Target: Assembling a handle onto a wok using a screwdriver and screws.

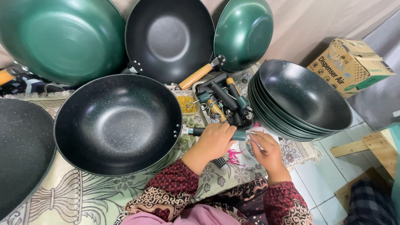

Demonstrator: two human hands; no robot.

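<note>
Handle-fitting step, by the look: the left hand [214, 141] grips a dark teal-ended handle [216, 133] against the black speckled wok [118, 123]; the right hand [266, 152] pinches a small metal fastener [252, 140], which likely needs aligning next.

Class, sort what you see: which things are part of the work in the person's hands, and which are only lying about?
In use:
left hand gripping the dark handle at the speckled wok
right hand holding a small metal fitting
tray of spare handles

Lying about:
stack of woks
green woks
cardboard box
wooden planks
</note>
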